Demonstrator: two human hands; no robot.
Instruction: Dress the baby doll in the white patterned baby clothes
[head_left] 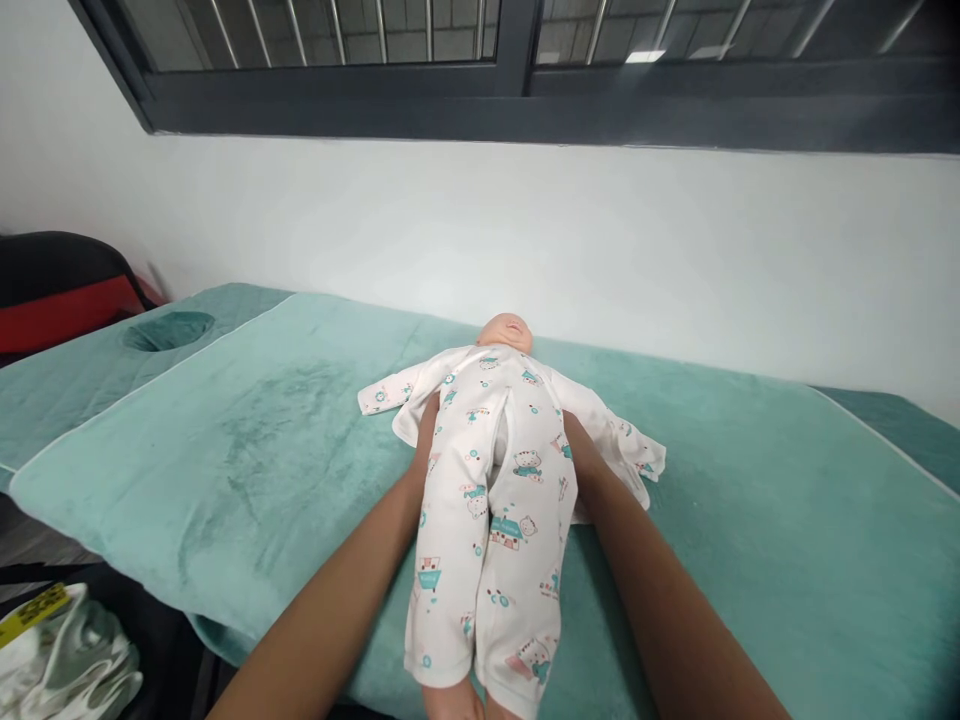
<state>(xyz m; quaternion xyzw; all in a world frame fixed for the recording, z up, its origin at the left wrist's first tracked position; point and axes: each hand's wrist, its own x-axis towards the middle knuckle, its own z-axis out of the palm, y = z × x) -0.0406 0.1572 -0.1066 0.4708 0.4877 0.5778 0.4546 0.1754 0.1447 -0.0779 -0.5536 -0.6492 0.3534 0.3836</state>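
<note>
A baby doll (pixel 507 332) lies on its back on a teal padded table (pixel 262 430), head towards the wall. It wears a white printed romper (pixel 487 500) whose sleeves lie spread out to either side. My left hand (pixel 426 425) reaches under the doll's left side, and its fingers are hidden beneath the romper. My right hand (pixel 579 450) is tucked under the right side in the same way, fingers also out of sight. Both forearms run alongside the doll's legs. The doll's bare feet show at the bottom edge.
The table has a round face hole (pixel 166 330) at its far left end. A white wall and a dark-framed window (pixel 525 70) stand behind it. A black and red chair (pixel 60 290) is at left. Crumpled white plastic (pixel 67 660) lies on the floor at lower left.
</note>
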